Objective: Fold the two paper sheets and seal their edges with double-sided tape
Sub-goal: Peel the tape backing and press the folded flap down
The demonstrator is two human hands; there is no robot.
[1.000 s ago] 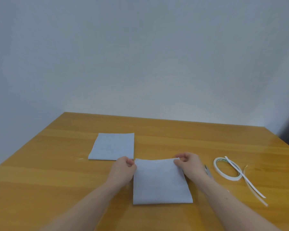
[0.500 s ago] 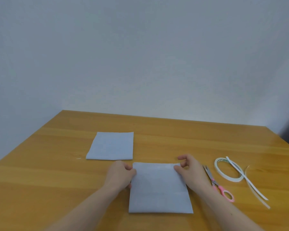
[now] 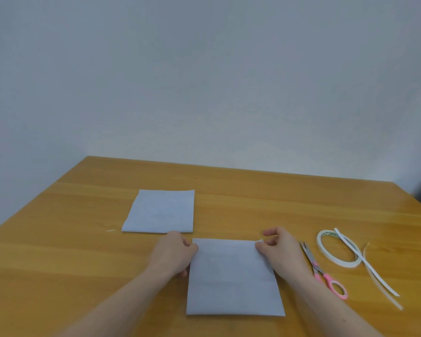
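Surface (image 3: 253,198): wood, orange-brown, against a pale wall.
Near sheet (image 3: 233,280): folded, flat at the front centre, between the hands.
Left hand (image 3: 173,254): at the sheet's far left corner, fingers curled, pinching that edge.
Right hand (image 3: 281,251): at the far right corner, thumb and fingers pinching the corner, which lifts slightly; forefinger raised above it.
Far sheet (image 3: 159,211): folded, flat, just beyond the left hand, apart from the near sheet.
Scissors (image 3: 322,272): pink handles, blades closed, just right of the right hand.
Tape roll (image 3: 322,246): right of the scissors, lying flat.
Strips (image 3: 374,276): two white lengths, one crossing the roll, trailing toward the near edge
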